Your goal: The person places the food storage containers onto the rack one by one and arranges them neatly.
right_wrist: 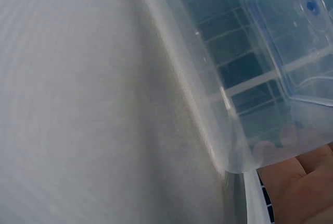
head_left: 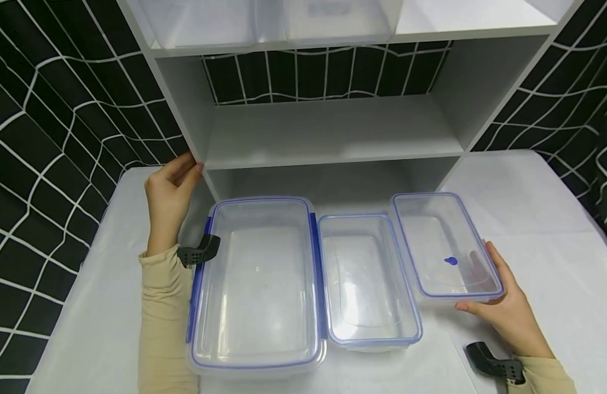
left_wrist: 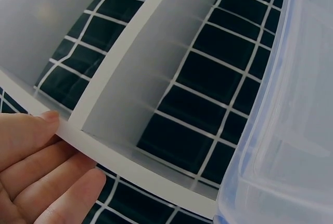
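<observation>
My left hand (head_left: 171, 189) pinches the front edge of the white shelf unit's left side panel (head_left: 177, 117); in the left wrist view the thumb lies on one side of the panel and the fingers on the other. With my right hand (head_left: 510, 309) I grip a small clear food container (head_left: 431, 243), its blue-rimmed lid carrying a blue valve. The container is slightly tilted, thumb at its near corner, fingers along its right side and partly seen through the plastic. Left of it sit a middle-sized clear container (head_left: 364, 279) and a large one with blue side clips (head_left: 259, 284).
The shelf unit's middle board (head_left: 333, 134) runs behind the containers. Clear bins (head_left: 333, 22) stand on its top level. White cloth (head_left: 544, 219) covers the table, and dark white-gridded fabric (head_left: 62, 137) hangs around it. A black strap mount (head_left: 495, 364) is on each wrist.
</observation>
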Demonstrator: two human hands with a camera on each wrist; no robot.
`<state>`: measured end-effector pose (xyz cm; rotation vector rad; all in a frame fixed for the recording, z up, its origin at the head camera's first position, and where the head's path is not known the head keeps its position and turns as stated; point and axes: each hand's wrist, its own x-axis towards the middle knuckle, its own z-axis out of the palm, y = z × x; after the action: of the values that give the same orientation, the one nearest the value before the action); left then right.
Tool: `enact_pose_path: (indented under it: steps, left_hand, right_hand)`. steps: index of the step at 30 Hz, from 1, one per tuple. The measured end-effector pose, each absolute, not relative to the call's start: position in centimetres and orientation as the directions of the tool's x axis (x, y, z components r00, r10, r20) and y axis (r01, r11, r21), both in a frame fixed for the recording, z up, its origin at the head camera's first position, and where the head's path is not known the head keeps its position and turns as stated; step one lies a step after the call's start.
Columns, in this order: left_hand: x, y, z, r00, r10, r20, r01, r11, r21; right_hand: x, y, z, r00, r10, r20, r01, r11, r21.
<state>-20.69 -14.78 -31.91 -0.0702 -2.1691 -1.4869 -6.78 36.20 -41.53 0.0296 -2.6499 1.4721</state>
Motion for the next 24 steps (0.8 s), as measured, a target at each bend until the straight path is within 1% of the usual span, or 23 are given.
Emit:
enact_pose_path:
  steps: [7, 15, 24]
  left_hand:
    - [-20.63, -14.79, -31.95, -0.869, -0.236, 0.434, 0.32, 0.4, 0.859]
    - [-20.57, -14.82, -32.01, -0.87, -0.239, 0.431, 0.321, 0.388, 0.864]
    - [-20.71, -14.87, -32.14, -0.866, -0.231, 0.443, 0.336, 0.387, 0.859]
  right_hand:
    - [-6.8, 36.25, -41.69, -0.995, 0.045, 0.088, -0.05, 0.541, -0.839]
    - [-6.76, 36.39, -41.44, -0.993, 0.062, 0.099, -0.041, 0.607, -0.794]
    - [-6.48, 36.17, -41.06, -0.983, 0.142, 0.113, 0.013, 0.673, -0.739]
